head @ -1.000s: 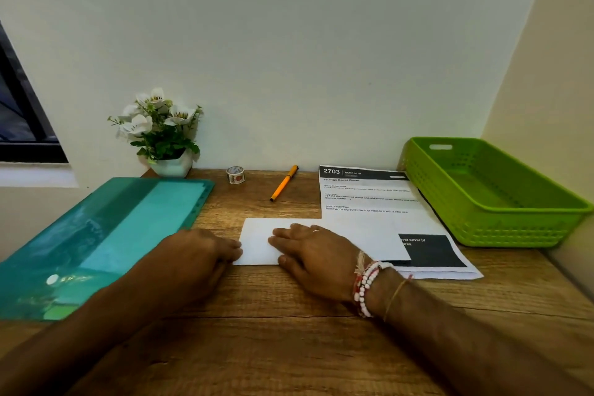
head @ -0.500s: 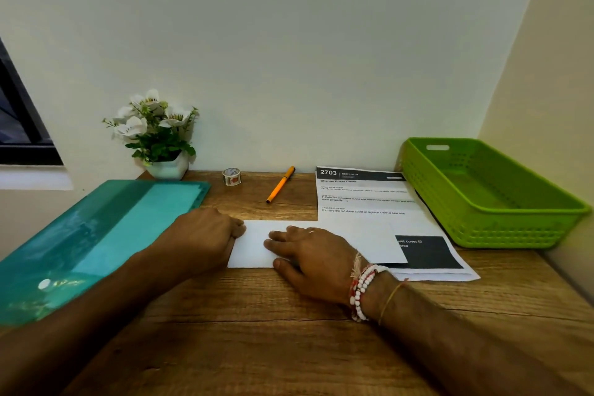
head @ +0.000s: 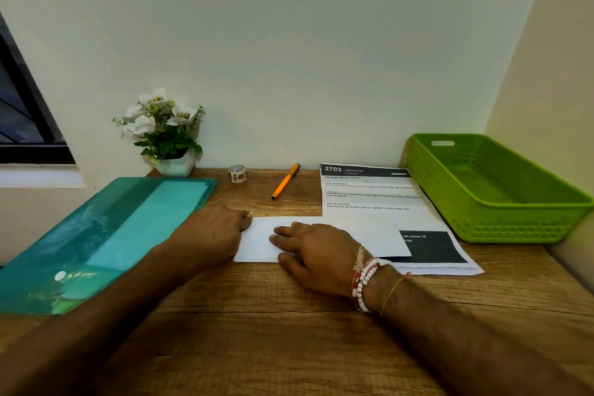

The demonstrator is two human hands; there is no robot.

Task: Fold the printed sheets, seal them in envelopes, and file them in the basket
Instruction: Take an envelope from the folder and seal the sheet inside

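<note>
At far left, the teal folder (head: 106, 235) was cut off by the frame. The left hand (head: 215, 230) was curled against the end of the folded sheet (head: 379, 235), fingertips hidden; a grip could not be judged. The right hand (head: 316, 255) was pressed flat on that sheet, by which a printed sheet (head: 369, 199) was partly covered.

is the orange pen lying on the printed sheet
No, the orange pen lies on the wooden desk, left of the printed sheet and apart from it.
</note>
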